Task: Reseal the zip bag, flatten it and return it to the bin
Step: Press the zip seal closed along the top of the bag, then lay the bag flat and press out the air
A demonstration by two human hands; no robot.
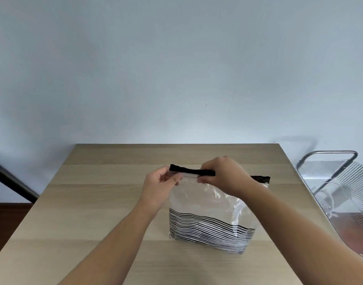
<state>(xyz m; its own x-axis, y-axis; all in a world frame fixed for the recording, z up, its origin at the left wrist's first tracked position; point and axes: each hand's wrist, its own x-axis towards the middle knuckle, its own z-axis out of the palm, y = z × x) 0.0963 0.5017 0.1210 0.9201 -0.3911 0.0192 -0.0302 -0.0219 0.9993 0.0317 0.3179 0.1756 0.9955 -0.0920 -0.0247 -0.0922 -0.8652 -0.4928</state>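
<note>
Wooden table (pixel 98 202), zip bag (pixel 207 214) lying flat, left hand (pixel 159 187) and right hand (pixel 223 175) each in pinching grip on its black zip strip (pixel 188 171)

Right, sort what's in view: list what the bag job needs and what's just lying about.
Needed:
zip bag, pinched at its black zip strip
left hand
right hand
clear bin right of the table

Lying about:
wooden table, only the work surface
dark bar, far left

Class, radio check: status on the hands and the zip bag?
Left hand and right hand both pinching zip strip. Zip bag on table, puffy. Nothing obstructing.
</note>
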